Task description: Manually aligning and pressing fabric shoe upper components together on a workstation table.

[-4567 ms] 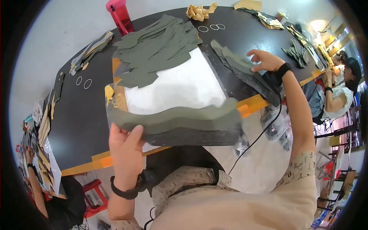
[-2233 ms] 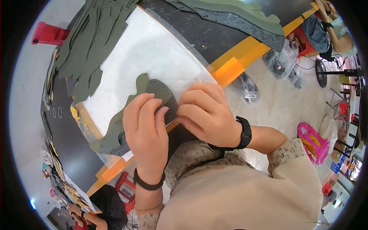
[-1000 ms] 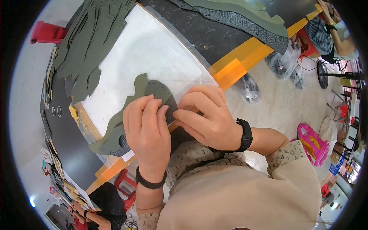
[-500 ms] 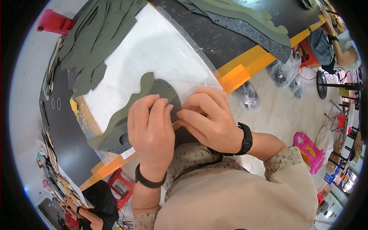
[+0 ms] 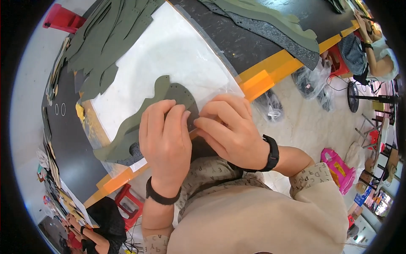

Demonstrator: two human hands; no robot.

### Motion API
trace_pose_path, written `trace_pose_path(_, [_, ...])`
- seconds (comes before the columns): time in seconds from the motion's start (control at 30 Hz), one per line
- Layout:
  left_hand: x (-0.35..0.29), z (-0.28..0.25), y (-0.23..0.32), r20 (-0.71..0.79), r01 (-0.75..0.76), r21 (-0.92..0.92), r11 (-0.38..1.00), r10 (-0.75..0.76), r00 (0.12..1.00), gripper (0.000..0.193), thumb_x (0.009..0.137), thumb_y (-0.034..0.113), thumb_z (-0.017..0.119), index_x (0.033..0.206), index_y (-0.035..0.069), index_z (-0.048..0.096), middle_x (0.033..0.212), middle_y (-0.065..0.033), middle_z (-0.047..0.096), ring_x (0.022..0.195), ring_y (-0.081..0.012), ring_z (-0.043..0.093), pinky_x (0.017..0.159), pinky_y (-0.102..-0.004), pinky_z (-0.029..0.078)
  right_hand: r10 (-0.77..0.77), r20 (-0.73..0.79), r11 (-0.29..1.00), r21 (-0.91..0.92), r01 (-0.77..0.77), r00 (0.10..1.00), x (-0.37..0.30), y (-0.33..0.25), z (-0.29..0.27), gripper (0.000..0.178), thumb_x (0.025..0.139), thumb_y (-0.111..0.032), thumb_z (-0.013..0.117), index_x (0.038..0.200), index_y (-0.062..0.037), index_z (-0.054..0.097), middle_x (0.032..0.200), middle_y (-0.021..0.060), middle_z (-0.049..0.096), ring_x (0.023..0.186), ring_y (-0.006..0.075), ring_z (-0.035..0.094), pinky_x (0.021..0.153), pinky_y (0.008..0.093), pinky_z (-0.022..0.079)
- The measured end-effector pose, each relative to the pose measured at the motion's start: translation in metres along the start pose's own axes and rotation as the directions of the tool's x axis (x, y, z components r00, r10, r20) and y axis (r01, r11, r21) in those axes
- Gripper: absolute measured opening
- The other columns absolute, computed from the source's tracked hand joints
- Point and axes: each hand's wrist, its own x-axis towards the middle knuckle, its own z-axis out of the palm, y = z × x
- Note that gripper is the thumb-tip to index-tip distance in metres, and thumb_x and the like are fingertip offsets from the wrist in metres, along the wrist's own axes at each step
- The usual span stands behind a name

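Where left hand (image 5: 165, 144), right hand (image 5: 230, 129) meet, olive cut piece (image 5: 146, 116) hidden.

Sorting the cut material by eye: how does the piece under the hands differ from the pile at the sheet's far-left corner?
The wavy green piece is a single cutout; the green pile is many overlapping cutouts. The piece lies near the table's front edge, pinned by the left hand and right hand; the pile lies untouched farther back. Both are the same dull olive green and rest partly on the white sheet.
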Motion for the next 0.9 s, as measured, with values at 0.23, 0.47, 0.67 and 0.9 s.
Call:
trace_pose_path(0.23, [0.0, 0.001, -0.001, -0.023, -0.014, -0.012, 1.0, 0.013, 1.0, 0.018, 0.067, -0.003, 0.068, 0.083, -0.001, 0.06, 0.089, -0.01, 0.056, 0.082, -0.0279, 0.056, 0.071, -0.0362, 0.046, -0.043, -0.084, 0.996, 0.077, 0.05, 0.995, 0.02, 0.007, -0.012, 0.028, 0.07, 0.002, 0.063, 0.097, -0.0039, 0.062, 0.093, 0.0091, 0.059, 0.094, 0.0277, 0.055, 0.082, 0.0373, 0.041])
trace_pose_path(0.47, [-0.002, 0.0, -0.003, -0.045, 0.016, -0.012, 1.0, -0.016, 0.999, 0.019, 0.067, -0.003, 0.065, 0.084, -0.001, 0.06, 0.088, -0.0102, 0.055, 0.083, -0.0277, 0.056, 0.072, -0.0362, 0.045, -0.104, 0.051, 0.99, -0.092, 0.108, 0.993, 0.035, 0.012, 0.003, 0.028, 0.072, 0.001, 0.059, 0.099, -0.004, 0.059, 0.09, 0.0069, 0.06, 0.091, 0.0248, 0.056, 0.081, 0.036, 0.039])
trace_pose_path(0.67, [-0.001, -0.02, -0.007, 0.043, 0.095, -0.02, 0.995, -0.094, 0.995, 0.031, 0.068, 0.004, 0.071, 0.096, -0.001, 0.059, 0.095, -0.0108, 0.055, 0.087, -0.031, 0.054, 0.076, -0.037, 0.045, -0.252, 0.099, 0.902, -0.337, 0.271, 0.963, 0.035, 0.007, 0.006, 0.017, 0.07, -0.009, 0.056, 0.087, -0.0054, 0.055, 0.079, 0.0033, 0.054, 0.081, 0.0194, 0.053, 0.077, 0.0328, 0.038])
trace_pose_path(0.9, [-0.042, -0.083, -0.06, 0.179, 0.274, 0.116, 0.955, -0.291, 0.94, 0.025, 0.067, 0.004, 0.071, 0.09, 0.003, 0.06, 0.08, -0.0097, 0.056, 0.076, -0.0247, 0.055, 0.073, -0.0327, 0.044, -0.312, 0.131, 0.836, -0.433, 0.338, 0.941, 0.044, -0.002, 0.012, 0.014, 0.066, -0.009, 0.062, 0.07, -0.0085, 0.049, 0.068, 0.0032, 0.045, 0.072, 0.0191, 0.051, 0.073, 0.0324, 0.039])
